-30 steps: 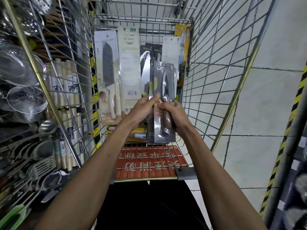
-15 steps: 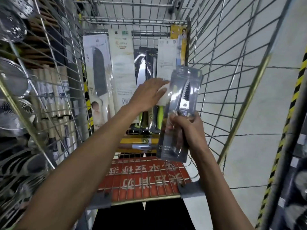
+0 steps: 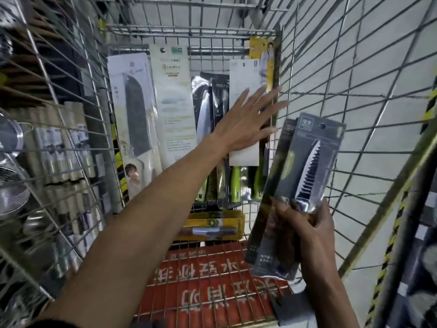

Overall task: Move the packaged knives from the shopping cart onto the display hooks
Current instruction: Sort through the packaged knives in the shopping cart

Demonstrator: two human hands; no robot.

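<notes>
Since the serrated knife pack (image 3: 305,176) needs its hang hole free, my right hand (image 3: 305,223) grips its handle end, up inside the shopping cart (image 3: 189,33) — left hand (image 3: 246,121) flat, holding nothing, over the white pack (image 3: 243,79), probably my next grab.

The left hand (image 3: 246,121) reaches into the shopping cart (image 3: 331,67) at about 12 o'clock from the frame's centre. Its fingers are straight and spread in front of a white card pack (image 3: 243,74); whether they touch it is unclear. At 4 o'clock the right hand (image 3: 305,223) grips the lower end of a serrated knife pack (image 3: 309,166), tilted toward 1 o'clock. A dark-bladed knife pack (image 3: 134,110) stands at 10 o'clock, a cream pack (image 3: 175,95) just beside it. Green-handled knives (image 3: 235,185) stand below the left wrist. A yellow box (image 3: 212,223) lies flat above a red plate (image 3: 208,280) at 6 o'clock.
</notes>
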